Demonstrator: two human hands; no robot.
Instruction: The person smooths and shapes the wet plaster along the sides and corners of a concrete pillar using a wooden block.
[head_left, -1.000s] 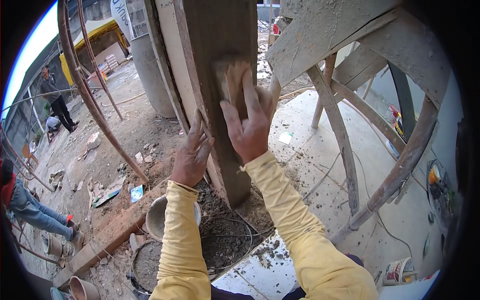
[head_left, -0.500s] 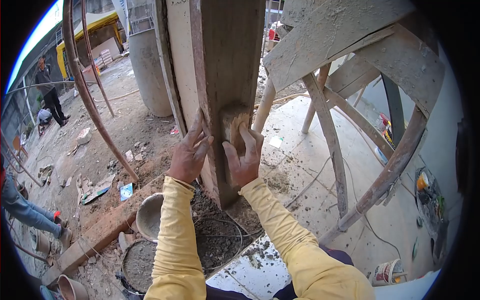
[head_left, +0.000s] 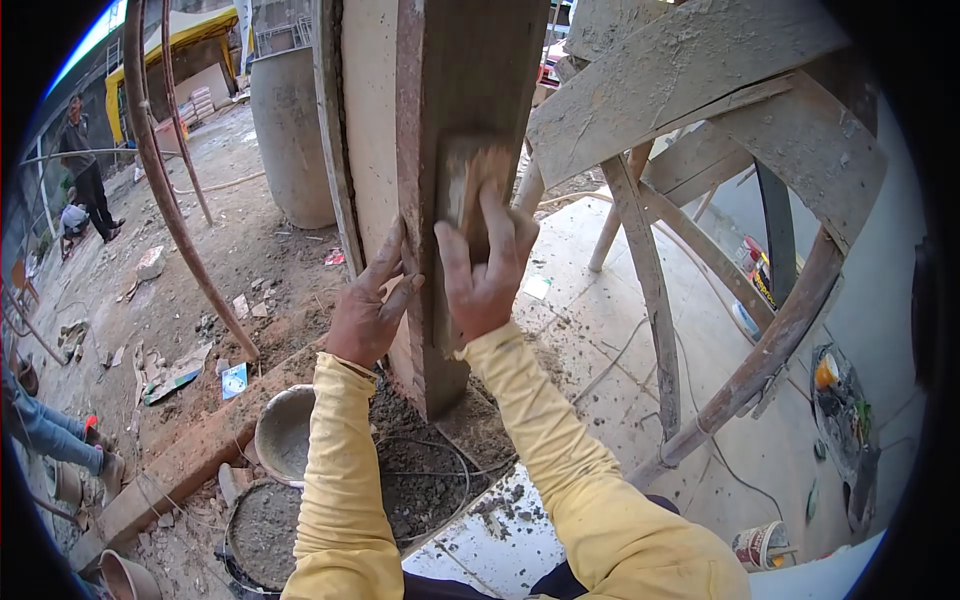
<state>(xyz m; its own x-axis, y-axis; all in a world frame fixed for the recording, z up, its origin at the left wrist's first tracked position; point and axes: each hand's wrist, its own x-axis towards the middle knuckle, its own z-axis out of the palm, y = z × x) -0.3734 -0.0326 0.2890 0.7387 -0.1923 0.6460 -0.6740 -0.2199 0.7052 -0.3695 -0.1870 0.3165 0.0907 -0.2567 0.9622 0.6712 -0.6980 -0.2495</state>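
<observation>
My right hand [head_left: 487,265] grips a wooden float [head_left: 470,175] flat against the wet grey plaster of a square column [head_left: 480,70]. Its fingers are on the float's back and the thumb is at its left side. A reddish wooden strip [head_left: 409,120] runs upright along the column's left edge. Against this strip rests my left hand [head_left: 372,312], index finger stretched upward and thumb apart, with the other fingers partly hidden. Loose mortar [head_left: 410,465] lies around the column's foot.
A bowl of mortar [head_left: 285,435] and a round tub of mortar [head_left: 262,535] stand at lower left. Wooden scaffolding [head_left: 650,300] rises on the right above a tiled floor [head_left: 610,420]. Other people [head_left: 85,170] are at far left; a jeans-clad leg [head_left: 55,435] shows lower down.
My right hand has slid the float up the column face. My left hand stays at the strip, and the view has shifted slightly.
</observation>
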